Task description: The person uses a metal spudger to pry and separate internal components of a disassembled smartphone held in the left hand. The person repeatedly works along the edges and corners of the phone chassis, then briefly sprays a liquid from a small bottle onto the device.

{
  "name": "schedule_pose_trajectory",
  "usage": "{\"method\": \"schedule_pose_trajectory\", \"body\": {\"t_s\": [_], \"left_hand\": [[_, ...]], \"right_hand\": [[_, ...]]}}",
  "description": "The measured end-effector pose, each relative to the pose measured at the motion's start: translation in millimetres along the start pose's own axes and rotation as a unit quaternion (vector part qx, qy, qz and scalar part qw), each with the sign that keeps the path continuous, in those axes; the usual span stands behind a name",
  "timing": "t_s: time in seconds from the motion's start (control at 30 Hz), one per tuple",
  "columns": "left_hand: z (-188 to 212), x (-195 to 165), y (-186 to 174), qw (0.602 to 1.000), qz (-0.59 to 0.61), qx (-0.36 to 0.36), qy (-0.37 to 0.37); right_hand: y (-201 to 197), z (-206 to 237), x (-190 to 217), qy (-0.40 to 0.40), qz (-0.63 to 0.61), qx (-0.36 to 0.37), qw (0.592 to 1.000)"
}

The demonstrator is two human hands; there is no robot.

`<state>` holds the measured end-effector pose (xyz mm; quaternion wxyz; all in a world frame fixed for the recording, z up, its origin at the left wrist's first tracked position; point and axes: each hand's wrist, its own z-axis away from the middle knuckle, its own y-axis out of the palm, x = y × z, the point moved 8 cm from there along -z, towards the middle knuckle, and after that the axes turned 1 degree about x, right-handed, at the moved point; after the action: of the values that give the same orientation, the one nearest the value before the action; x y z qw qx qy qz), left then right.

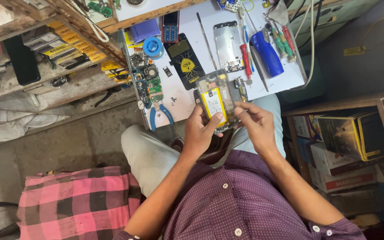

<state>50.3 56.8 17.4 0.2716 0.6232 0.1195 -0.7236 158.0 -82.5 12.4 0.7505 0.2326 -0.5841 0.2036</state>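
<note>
Partly hidden by fingers, an opened phone (216, 100) is gripped by the left hand (199, 131); the right hand (255, 124) is pinched at its edge, anything pinched unseen.

Even daylight falling from above, white worktable (285, 75) glaring brightly, dim shadow pooling under the shelf (45, 84) and over the boxes (343, 146), wide-angle lens bending edges, corners softening, centre staying sharp.

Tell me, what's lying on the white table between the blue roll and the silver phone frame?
In the head view, a black mat with a yellow emblem lies between the blue roll and the silver phone frame.
</note>
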Motion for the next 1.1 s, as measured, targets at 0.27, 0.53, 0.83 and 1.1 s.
{"method": "schedule_pose_trajectory", "body": {"t_s": [0.27,0.53,0.83,1.1], "left_hand": [[3,10,4,0.995,0.033,-0.035,0.084],[7,7,7,0.996,0.025,-0.046,0.067],[11,-2,6,0.992,-0.051,-0.064,0.092],[10,5,5,0.993,-0.033,-0.061,0.091]], "right_hand": [[15,5,-5,-0.013,-0.003,0.018,1.000],[18,6,-1,-0.008,0.006,-0.003,1.000],[17,5,-7,0.002,0.001,-0.002,1.000],[17,6,-5,-0.003,-0.030,0.007,1.000]]}}
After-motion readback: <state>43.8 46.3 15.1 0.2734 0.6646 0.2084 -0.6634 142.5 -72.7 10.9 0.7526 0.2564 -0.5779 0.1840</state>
